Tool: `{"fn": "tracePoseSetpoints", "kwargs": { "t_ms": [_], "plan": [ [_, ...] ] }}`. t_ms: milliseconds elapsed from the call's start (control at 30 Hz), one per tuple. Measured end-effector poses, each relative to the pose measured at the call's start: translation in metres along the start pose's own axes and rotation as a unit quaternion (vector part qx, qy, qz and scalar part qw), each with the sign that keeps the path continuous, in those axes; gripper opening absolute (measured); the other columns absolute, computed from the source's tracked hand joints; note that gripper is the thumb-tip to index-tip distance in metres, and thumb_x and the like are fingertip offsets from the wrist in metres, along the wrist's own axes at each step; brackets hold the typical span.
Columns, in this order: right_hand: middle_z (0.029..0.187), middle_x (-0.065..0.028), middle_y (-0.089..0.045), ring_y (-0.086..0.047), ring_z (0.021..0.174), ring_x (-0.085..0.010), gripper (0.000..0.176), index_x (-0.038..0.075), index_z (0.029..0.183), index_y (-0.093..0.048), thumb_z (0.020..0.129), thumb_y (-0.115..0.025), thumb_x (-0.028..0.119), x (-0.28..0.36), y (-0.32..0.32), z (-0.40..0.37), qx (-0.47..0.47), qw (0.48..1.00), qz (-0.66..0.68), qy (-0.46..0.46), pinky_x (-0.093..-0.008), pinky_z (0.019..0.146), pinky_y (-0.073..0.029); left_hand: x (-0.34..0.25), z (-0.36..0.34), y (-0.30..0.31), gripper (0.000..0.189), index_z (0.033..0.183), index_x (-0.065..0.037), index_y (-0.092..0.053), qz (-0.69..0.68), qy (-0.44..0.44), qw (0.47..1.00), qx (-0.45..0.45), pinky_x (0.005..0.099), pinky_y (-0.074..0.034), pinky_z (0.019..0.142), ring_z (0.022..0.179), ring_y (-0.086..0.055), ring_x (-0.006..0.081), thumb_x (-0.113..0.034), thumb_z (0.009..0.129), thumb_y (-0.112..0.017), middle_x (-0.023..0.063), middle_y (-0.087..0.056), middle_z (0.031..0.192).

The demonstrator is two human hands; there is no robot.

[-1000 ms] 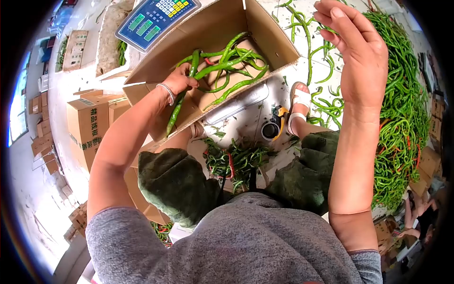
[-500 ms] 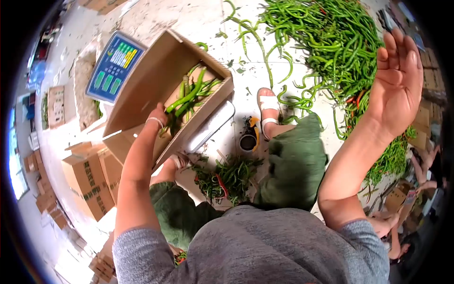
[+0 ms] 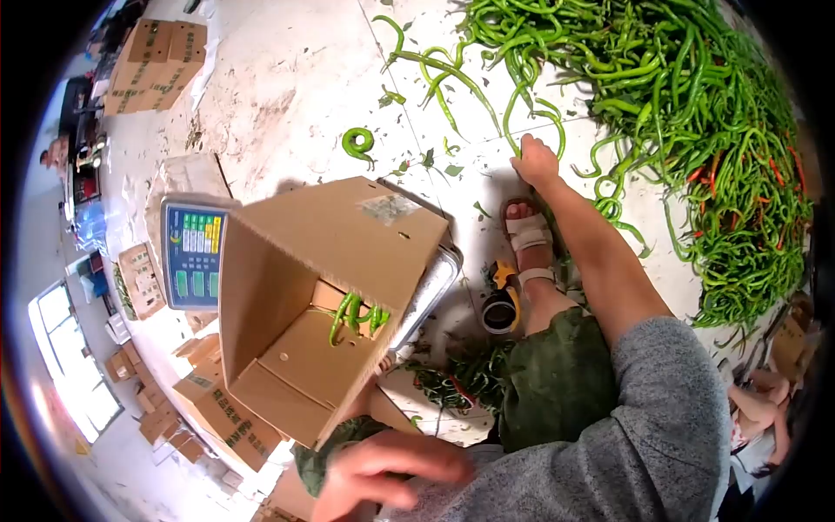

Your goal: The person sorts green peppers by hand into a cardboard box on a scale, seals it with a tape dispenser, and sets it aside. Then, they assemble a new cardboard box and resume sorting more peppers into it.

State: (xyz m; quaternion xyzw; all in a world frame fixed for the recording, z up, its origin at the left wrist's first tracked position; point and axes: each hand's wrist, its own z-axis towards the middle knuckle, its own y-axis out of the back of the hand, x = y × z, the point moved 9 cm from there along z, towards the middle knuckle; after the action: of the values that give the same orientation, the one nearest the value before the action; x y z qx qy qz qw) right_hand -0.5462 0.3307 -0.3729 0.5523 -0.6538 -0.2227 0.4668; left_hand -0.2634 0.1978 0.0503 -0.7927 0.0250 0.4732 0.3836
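My right hand (image 3: 537, 163) reaches down to the floor with its fingers closed on a long green chili (image 3: 519, 113), just above my sandaled foot. Blurred by motion, my left hand (image 3: 404, 461) is in front of my body with its fingers apart and nothing in it. An open cardboard box (image 3: 300, 348) sits tilted on a scale's metal platform (image 3: 439, 277). Several green chilies (image 3: 352, 315) lie inside the box. The big pile of green chilies (image 3: 665, 74), with some red ones, spreads over the floor at the upper right.
The scale's blue display panel (image 3: 193, 257) stands left of the box. A dark cup (image 3: 499, 315) and a heap of leafy scraps (image 3: 474, 374) lie between my feet. Closed cartons (image 3: 222, 413) stand at the lower left. Another person (image 3: 765, 400) is at the right edge.
My left hand has left the box and come back toward my body. My right hand has moved from the raised position down to the floor. The view has shifted, and the box appears turned.
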Motion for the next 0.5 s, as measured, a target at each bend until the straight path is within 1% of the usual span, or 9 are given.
{"fn": "tracePoseSetpoints", "kwargs": {
  "t_ms": [33,67,100,233,267,300,333,433,500],
  "plan": [
    [0.101,-0.0208,-0.056,-0.055,0.096,-0.0365,0.034,0.002,0.103,-0.052,0.080,-0.063,0.026,-0.006,-0.009,0.011,-0.007,1.000,0.020,0.011,-0.0430,0.083,-0.046,0.029,0.007,0.011,0.045,0.120,0.007,-0.052,-0.105,0.053,0.989,-0.086,0.0429,-0.034,0.101,0.118,-0.048,0.0327,-0.024,0.089,-0.054,0.0218,-0.053,0.123],
    [0.101,-0.0208,-0.055,-0.054,0.095,-0.0374,0.031,0.002,0.102,-0.051,0.081,-0.061,0.023,-0.001,0.002,0.010,-0.047,0.996,0.062,0.035,-0.0438,0.082,-0.045,0.058,0.010,0.020,0.047,0.125,0.004,-0.049,-0.214,0.085,0.956,-0.181,0.0399,-0.031,0.103,0.121,-0.046,0.0283,-0.025,0.088,-0.055,0.0190,-0.051,0.127],
    [0.100,-0.0209,-0.055,-0.053,0.094,-0.0382,0.028,0.002,0.102,-0.050,0.082,-0.058,0.019,0.009,0.023,0.002,-0.088,0.989,0.103,0.063,-0.0446,0.081,-0.045,0.074,0.015,0.032,0.049,0.131,0.001,-0.042,-0.235,0.047,0.943,-0.230,0.0366,-0.029,0.104,0.123,-0.043,0.0242,-0.020,0.088,-0.053,0.0165,-0.048,0.131],
    [0.099,-0.0207,-0.052,-0.051,0.092,-0.0402,0.022,0.001,0.103,-0.048,0.084,-0.053,0.012,0.072,0.097,0.018,-0.217,0.926,0.207,0.230,-0.0458,0.079,-0.044,0.104,0.037,0.056,0.049,0.136,-0.004,-0.037,-0.229,0.074,0.933,-0.268,0.0349,-0.031,0.102,0.121,-0.044,0.0211,-0.013,0.089,-0.049,0.0144,-0.047,0.132],
    [0.101,-0.0200,-0.052,-0.051,0.093,-0.0398,0.022,0.001,0.103,-0.048,0.084,-0.053,0.011,0.085,0.097,0.038,-0.228,0.927,0.172,0.245,-0.0450,0.078,-0.045,0.104,0.041,0.064,0.053,0.132,0.003,-0.038,-0.208,0.075,0.928,-0.302,0.0416,-0.032,0.102,0.121,-0.045,0.0288,-0.021,0.087,-0.051,0.0189,-0.049,0.128],
    [0.103,-0.0194,-0.051,-0.051,0.094,-0.0393,0.022,0.001,0.104,-0.049,0.083,-0.053,0.009,0.099,0.095,0.058,-0.237,0.926,0.137,0.259,-0.0443,0.078,-0.045,0.102,0.046,0.070,0.053,0.132,0.002,-0.039,-0.211,0.062,0.925,-0.309,0.0412,-0.033,0.101,0.120,-0.046,0.0285,-0.021,0.087,-0.052,0.0185,-0.049,0.128],
    [0.106,-0.0184,-0.051,-0.052,0.097,-0.0368,0.026,0.002,0.105,-0.049,0.082,-0.055,0.010,0.108,0.086,0.077,-0.213,0.940,0.105,0.244,-0.0435,0.079,-0.046,0.100,0.049,0.078,0.052,0.132,0.001,-0.039,-0.215,0.050,0.923,-0.316,0.0408,-0.033,0.100,0.120,-0.046,0.0281,-0.022,0.087,-0.052,0.0182,-0.049,0.128],
    [0.106,-0.0173,-0.052,-0.054,0.098,-0.0338,0.029,0.002,0.106,-0.049,0.080,-0.058,0.012,0.113,0.051,0.113,-0.126,0.986,-0.016,0.113,-0.0437,0.080,-0.046,0.097,0.053,0.098,0.054,0.133,-0.001,-0.040,-0.222,0.030,0.915,-0.334,0.0390,-0.035,0.097,0.118,-0.047,0.0267,-0.026,0.088,-0.054,0.0163,-0.051,0.127],
    [0.105,-0.0165,-0.053,-0.055,0.097,-0.0327,0.029,0.004,0.106,-0.048,0.080,-0.056,0.015,0.114,0.050,0.121,-0.113,0.987,-0.018,0.109,-0.0440,0.080,-0.047,0.091,0.061,0.109,0.054,0.133,-0.001,-0.039,-0.209,0.010,0.920,-0.332,0.0384,-0.035,0.097,0.118,-0.047,0.0263,-0.027,0.088,-0.054,0.0158,-0.051,0.126]
  ]
}}
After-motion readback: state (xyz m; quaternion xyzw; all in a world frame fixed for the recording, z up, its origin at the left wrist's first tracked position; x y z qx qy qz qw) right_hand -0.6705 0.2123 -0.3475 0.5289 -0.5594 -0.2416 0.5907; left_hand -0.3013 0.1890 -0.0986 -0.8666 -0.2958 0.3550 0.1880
